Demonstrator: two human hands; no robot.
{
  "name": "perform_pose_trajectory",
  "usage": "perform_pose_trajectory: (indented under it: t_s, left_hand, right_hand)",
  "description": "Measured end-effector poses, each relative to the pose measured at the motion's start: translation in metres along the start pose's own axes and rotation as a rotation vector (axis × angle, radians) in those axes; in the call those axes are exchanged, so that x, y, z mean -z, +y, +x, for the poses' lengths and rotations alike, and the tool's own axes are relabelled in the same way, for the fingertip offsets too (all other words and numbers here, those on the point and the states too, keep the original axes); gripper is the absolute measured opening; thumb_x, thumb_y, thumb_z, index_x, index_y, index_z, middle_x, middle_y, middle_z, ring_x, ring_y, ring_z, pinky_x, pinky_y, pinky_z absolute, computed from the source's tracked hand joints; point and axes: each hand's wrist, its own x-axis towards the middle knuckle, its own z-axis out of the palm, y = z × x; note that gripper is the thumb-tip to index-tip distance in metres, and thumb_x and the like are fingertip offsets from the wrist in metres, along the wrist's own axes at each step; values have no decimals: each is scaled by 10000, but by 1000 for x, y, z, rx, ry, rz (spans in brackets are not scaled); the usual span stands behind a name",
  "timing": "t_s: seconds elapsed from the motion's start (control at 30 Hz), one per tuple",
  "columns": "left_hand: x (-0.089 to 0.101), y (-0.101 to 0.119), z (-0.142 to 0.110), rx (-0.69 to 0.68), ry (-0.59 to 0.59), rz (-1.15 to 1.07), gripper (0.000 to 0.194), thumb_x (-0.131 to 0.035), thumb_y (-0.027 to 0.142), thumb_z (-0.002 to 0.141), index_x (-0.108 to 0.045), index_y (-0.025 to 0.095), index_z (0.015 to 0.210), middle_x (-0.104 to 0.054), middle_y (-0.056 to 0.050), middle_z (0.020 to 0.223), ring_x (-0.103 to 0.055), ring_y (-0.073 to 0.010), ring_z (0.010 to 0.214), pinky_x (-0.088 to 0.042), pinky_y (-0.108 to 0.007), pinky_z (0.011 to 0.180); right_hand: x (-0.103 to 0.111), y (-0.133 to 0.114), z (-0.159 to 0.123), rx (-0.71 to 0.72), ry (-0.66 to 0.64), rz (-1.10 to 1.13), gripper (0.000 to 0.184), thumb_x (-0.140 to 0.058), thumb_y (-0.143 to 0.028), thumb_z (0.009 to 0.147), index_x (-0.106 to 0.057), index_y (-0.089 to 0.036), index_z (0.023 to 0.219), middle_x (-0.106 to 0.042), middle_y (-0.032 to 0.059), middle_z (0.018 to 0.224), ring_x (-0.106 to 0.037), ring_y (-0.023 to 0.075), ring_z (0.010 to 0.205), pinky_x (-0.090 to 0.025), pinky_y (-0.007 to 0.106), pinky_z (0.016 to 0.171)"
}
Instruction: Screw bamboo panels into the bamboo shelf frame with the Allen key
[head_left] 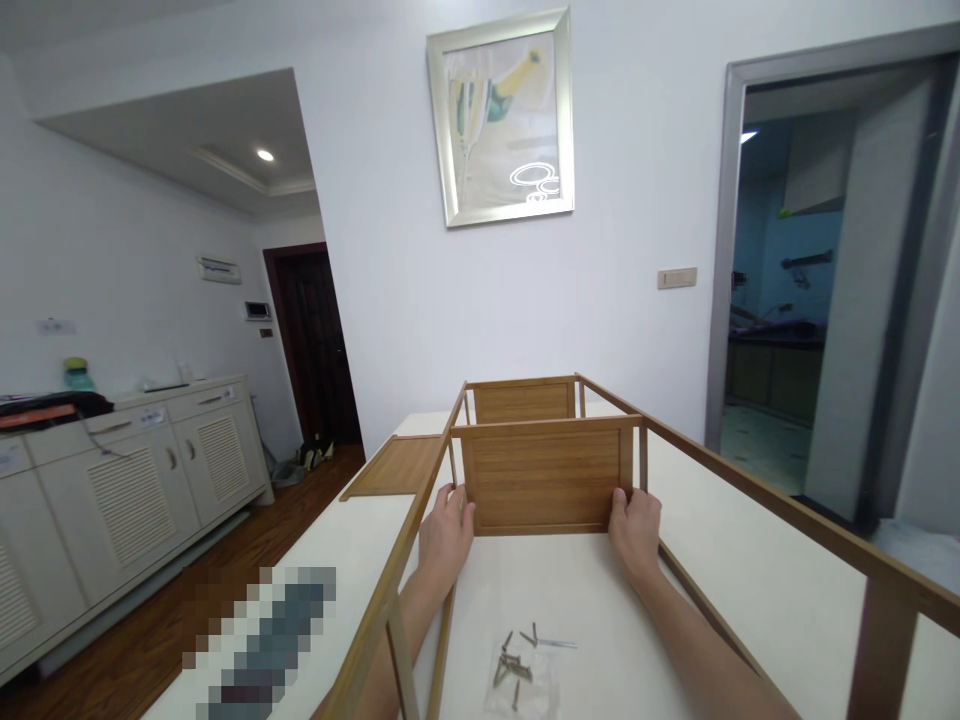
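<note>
A brown wooden panel [546,475] stands upright across the inside of a wooden frame [757,481], between its two long side rails. My left hand [447,525] is closed on the panel's lower left edge, thumb on the near face. On the opposite edge, my right hand [635,525] grips the same panel at about the same height. Both forearms reach forward inside the frame. Farther back, a second panel [525,402] spans the frame's far end. Between my arms lie several screws [514,668] on a clear plastic bag [544,690], beside a thin metal rod [556,643].
Another wooden panel [397,466] lies flat on the white table [330,540], left of the frame. Something blurred out [277,640] is at the table's near left. A white wall stands behind; a white cabinet [142,480] is at left, a doorway [780,300] at right.
</note>
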Motion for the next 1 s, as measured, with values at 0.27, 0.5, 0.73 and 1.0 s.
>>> perform_pose_trajectory:
  t_s: [0.27, 0.5, 0.73, 1.0]
  left_hand:
    - [-4, -5, 5, -19, -63, -197, 452, -426, 254, 925, -479, 174, 1366, -472, -142, 1391, -538, -233, 1214, -450, -334, 976]
    - [-6, 5, 0, -14, -113, -173, 591, -457, 230, 885, -325, 111, 1449, -425, -194, 1410, -497, -282, 1258, -443, -345, 979]
    - [-10, 0, 1, -17, -94, -255, 549, -478, 201, 867, -384, 179, 1407, -503, -143, 1312, -522, -252, 1220, -434, -349, 1000]
    - [-12, -3, -1, -37, -43, -233, 464, -465, 201, 877, -450, 165, 1340, -509, -133, 1311, -524, -239, 1214, -447, -340, 987]
  right_hand:
    - [-1, -1, -2, -2, 13, -15, 459, -296, -482, 916, -577, -123, 978, -510, 178, 968, -454, 315, 972, -374, 455, 889]
    - [0, -1, -1, 3, 8, -49, 520, -297, -499, 928, -603, -98, 1054, -520, 169, 928, -476, 307, 897, -394, 447, 834]
    - [1, -4, -1, 4, 1, -92, 492, -310, -454, 930, -605, -74, 1033, -524, 189, 929, -478, 311, 903, -388, 446, 847]
    - [0, -5, -2, -21, 4, -73, 451, -331, -423, 907, -607, -80, 1001, -530, 205, 953, -478, 322, 921, -382, 460, 867]
